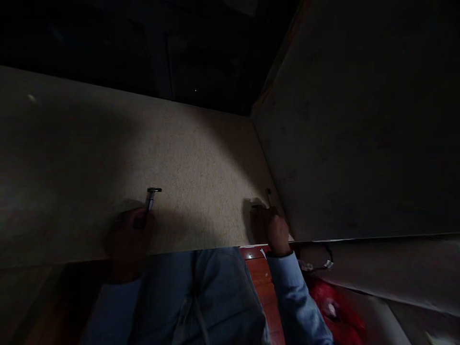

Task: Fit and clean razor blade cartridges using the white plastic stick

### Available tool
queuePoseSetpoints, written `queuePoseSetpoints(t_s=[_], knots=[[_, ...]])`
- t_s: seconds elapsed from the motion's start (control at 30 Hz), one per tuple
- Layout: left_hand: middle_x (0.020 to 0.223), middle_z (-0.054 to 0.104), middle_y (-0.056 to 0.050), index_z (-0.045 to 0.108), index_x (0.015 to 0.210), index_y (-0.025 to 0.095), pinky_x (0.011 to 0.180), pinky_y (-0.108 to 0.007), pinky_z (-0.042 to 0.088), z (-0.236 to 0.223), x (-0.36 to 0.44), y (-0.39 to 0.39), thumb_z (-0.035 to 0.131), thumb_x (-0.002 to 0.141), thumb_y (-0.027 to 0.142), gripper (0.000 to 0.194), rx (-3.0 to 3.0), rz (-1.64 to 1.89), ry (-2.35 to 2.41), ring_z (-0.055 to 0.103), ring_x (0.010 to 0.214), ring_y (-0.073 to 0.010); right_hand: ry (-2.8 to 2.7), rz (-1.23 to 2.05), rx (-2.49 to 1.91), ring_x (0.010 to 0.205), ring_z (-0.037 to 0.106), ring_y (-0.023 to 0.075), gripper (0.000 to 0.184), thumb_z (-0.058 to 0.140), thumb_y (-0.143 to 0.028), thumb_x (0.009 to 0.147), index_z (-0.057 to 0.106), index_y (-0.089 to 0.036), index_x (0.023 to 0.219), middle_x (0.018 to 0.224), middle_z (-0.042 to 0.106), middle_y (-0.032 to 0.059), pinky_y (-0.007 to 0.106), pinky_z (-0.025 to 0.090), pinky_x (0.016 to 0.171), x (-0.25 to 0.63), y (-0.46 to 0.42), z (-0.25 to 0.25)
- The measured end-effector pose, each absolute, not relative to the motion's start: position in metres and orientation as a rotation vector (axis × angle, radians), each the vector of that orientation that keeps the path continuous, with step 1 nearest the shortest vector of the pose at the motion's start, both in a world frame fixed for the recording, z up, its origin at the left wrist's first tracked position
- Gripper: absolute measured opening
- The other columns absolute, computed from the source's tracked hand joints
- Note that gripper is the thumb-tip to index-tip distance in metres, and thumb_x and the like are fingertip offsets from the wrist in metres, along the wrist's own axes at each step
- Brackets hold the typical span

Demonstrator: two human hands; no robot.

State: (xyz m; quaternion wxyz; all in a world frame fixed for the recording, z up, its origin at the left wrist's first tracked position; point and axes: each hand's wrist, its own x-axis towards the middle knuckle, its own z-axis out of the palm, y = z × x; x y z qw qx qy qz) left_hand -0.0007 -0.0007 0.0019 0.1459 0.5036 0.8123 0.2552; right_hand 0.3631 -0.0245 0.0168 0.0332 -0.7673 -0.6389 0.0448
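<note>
The scene is very dark. My left hand [127, 235] is closed round the handle of a small hammer [153, 196], whose dark head lies over a pale speckled board [201, 163]. My right hand [271, 227] is closed in a pinch at the board's right corner, beside a small dark upright piece [268, 192] that may be a nail or screw. What the fingers hold is too dim to name. Both arms wear light blue sleeves.
A second large grey panel [359, 134] stands upright on the right, meeting the flat board at the corner. Reddish wooden floor [264, 282] shows below. A red object [334, 306] and a thin wire [319, 261] lie at lower right. The background is black.
</note>
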Motion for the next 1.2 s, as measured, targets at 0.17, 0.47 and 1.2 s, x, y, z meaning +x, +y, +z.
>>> queuePoseSetpoints(t_s=[0.17, 0.47, 1.2], knots=[[0.102, 0.072, -0.006, 0.073, 0.107, 0.018, 0.082, -0.035, 0.047, -0.004, -0.003, 0.000, 0.063, 0.087, 0.036, 0.028, 1.483, 0.769, 2.345, 0.065, 0.093, -0.0247, -1.942, 0.228, -2.408, 0.088, 0.071, 0.0199, 0.028, 0.058, -0.010, 0.102, 0.077, -0.021, 0.119, 0.108, 0.071, 0.0109, 0.020, 0.042, 0.064, 0.359, -0.024, 0.026], [0.104, 0.072, -0.006, 0.073, 0.108, 0.017, 0.083, -0.034, 0.047, -0.004, -0.001, 0.000, 0.066, 0.086, 0.034, 0.029, 1.469, 0.771, 2.368, 0.066, 0.095, -0.0244, -1.931, 0.232, -2.257, 0.085, 0.069, 0.0201, 0.023, 0.058, -0.024, 0.104, 0.078, -0.020, 0.113, 0.106, 0.069, 0.0109, 0.023, 0.045, 0.067, 0.364, -0.019, 0.024], [0.105, 0.070, -0.007, 0.072, 0.110, 0.016, 0.086, -0.036, 0.049, -0.008, -0.005, -0.002, 0.065, 0.088, 0.034, 0.029, 1.515, 0.786, 2.319, 0.066, 0.097, -0.0252, -1.804, 0.140, -2.132, 0.090, 0.062, 0.0266, 0.032, 0.067, -0.021, 0.092, 0.065, -0.010, 0.121, 0.106, 0.062, 0.0138, 0.034, 0.051, 0.079, 0.360, -0.014, 0.006]])
